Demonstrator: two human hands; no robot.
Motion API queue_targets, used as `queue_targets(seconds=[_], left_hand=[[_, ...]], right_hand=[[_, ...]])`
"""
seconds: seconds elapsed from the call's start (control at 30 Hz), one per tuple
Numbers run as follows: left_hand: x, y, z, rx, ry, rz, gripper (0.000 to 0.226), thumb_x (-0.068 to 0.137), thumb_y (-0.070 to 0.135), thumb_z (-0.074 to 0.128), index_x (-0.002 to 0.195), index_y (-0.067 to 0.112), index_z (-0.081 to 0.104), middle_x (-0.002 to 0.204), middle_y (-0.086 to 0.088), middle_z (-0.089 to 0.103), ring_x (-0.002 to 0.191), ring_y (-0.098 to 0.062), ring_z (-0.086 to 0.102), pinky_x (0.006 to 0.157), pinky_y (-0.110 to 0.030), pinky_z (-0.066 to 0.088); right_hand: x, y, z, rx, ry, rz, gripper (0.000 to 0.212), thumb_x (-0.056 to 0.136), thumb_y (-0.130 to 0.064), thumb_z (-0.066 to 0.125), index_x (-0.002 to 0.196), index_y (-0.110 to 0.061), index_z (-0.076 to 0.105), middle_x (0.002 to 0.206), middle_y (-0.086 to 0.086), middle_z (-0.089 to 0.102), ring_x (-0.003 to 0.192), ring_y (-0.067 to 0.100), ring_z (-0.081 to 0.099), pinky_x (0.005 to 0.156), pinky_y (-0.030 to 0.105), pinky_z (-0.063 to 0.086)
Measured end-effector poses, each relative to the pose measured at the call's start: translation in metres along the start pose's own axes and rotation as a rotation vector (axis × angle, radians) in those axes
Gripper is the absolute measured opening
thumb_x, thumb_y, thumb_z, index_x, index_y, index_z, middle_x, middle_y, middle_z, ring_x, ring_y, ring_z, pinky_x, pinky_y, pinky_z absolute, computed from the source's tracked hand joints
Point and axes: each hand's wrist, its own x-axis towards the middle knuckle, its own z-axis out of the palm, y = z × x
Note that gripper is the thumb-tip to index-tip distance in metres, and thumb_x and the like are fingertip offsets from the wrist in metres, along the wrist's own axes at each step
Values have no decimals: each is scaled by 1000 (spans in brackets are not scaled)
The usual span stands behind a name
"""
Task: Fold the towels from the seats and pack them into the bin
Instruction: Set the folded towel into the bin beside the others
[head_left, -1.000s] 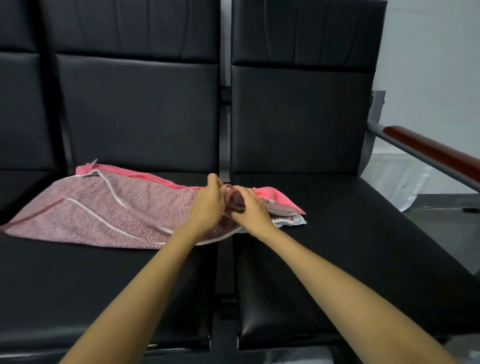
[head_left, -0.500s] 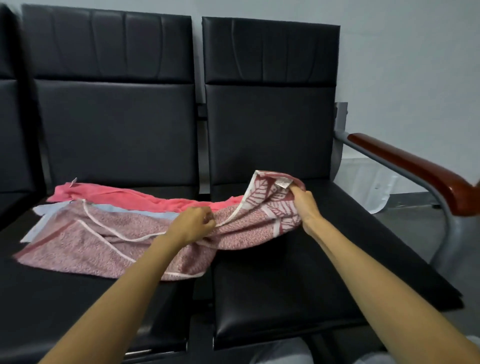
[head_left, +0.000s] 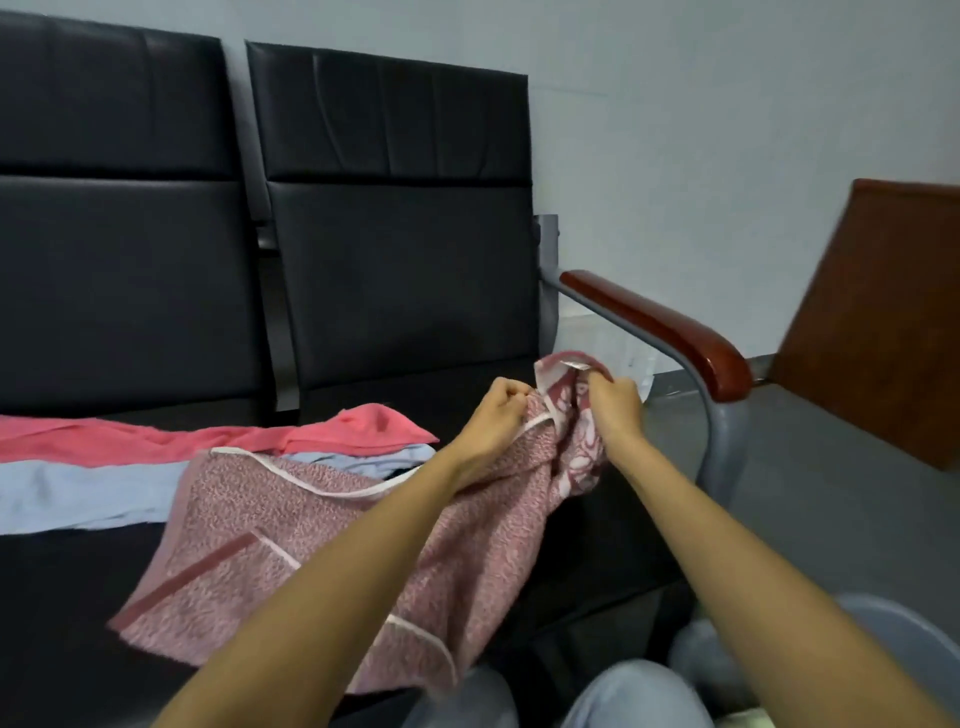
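A red-and-white patterned towel (head_left: 322, 551) with white piping drapes from the black seats (head_left: 72, 582) toward my lap. My left hand (head_left: 496, 415) grips its upper edge, fingers curled. My right hand (head_left: 613, 402) grips the bunched corner of the same towel, lifted above the right seat. A light blue towel (head_left: 78, 493) and a pink towel (head_left: 156, 439) lie flat on the seats behind it. A grey bin (head_left: 904, 644) shows partly at the lower right, behind my right forearm.
A metal armrest with a red-brown wooden top (head_left: 670, 327) bounds the right seat. A brown wooden panel (head_left: 878, 317) stands farther right. Black seat backs (head_left: 395, 208) rise behind. My knees (head_left: 634, 696) are at the bottom edge.
Both hands have pulled the patterned towel to the right and up, off the pile. My left hand came close to my right hand. The blue towel beneath is now uncovered.
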Motion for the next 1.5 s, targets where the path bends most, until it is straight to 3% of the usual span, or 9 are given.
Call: queue_targets(seconds=[0.2, 0.33, 0.5, 0.63, 0.83, 1.03, 1.2, 1.37, 1.5], left_hand=[[-3, -45, -23, 470, -228, -156, 54, 56, 34, 52, 108, 19, 56, 114, -4, 56, 108, -22, 54, 95, -37, 46], [-17, -80, -57, 988, -309, -133, 45, 73, 30, 65, 113, 13, 51, 107, -1, 40, 105, -24, 49, 89, -35, 44], [-22, -77, -60, 770, -61, 256, 9, 86, 3, 47, 93, 7, 49, 93, -10, 58, 88, -28, 56, 70, -34, 38], [-22, -60, -60, 734, -69, 336, 15, 90, 21, 57, 97, 10, 49, 79, 1, 54, 72, -19, 52, 66, -36, 43], [-26, -80, -85, 855, -1, 50, 31, 79, 26, 65, 60, 24, 41, 60, 9, 45, 71, -19, 50, 62, -29, 35], [-32, -63, -101, 954, 94, -169, 48, 89, 47, 45, 58, 12, 50, 64, -3, 54, 69, -22, 53, 69, -31, 40], [-25, -41, -102, 534, 56, -275, 41, 100, 19, 24, 108, -2, 58, 114, -18, 60, 108, -30, 55, 87, -30, 39], [-28, -9, -91, -270, 42, -440, 25, 91, 20, 43, 75, 7, 56, 65, -8, 60, 61, -20, 56, 61, -27, 46], [-27, -18, -95, -606, -30, -452, 25, 94, 6, 38, 72, 9, 51, 58, -5, 60, 56, -16, 58, 56, -30, 48]], right_hand=[[21, 37, -33, -400, -28, -158, 21, 87, -12, 49, 95, -3, 66, 102, 17, 67, 101, 35, 59, 82, 36, 44], [1, 36, -9, -490, -546, -280, 50, 81, -13, 59, 130, -16, 54, 130, 6, 57, 119, 22, 53, 100, 32, 43], [-33, 30, 34, -798, -1000, -322, 48, 82, -15, 60, 129, -15, 52, 123, 4, 58, 113, 25, 55, 89, 29, 43], [-23, 35, 36, -782, -663, -288, 10, 83, -24, 53, 79, -18, 61, 82, 2, 62, 79, 21, 60, 63, 28, 44], [18, 36, 4, -818, -82, -267, 26, 93, -17, 42, 107, 1, 55, 114, 26, 60, 107, 41, 56, 84, 40, 45], [28, 32, -2, -858, 37, -195, 31, 94, -10, 40, 123, 0, 41, 116, 26, 58, 109, 42, 55, 85, 43, 45], [10, 14, 16, -987, -361, -201, 36, 86, -24, 56, 114, -2, 53, 112, 19, 62, 105, 35, 59, 81, 36, 47], [20, -32, 33, -88, -194, 68, 36, 91, -17, 47, 120, 2, 56, 114, 19, 62, 110, 35, 59, 91, 37, 49], [-16, -31, 50, -107, -201, -97, 38, 95, -35, 36, 113, -11, 59, 107, 14, 64, 95, 29, 62, 84, 38, 51]])
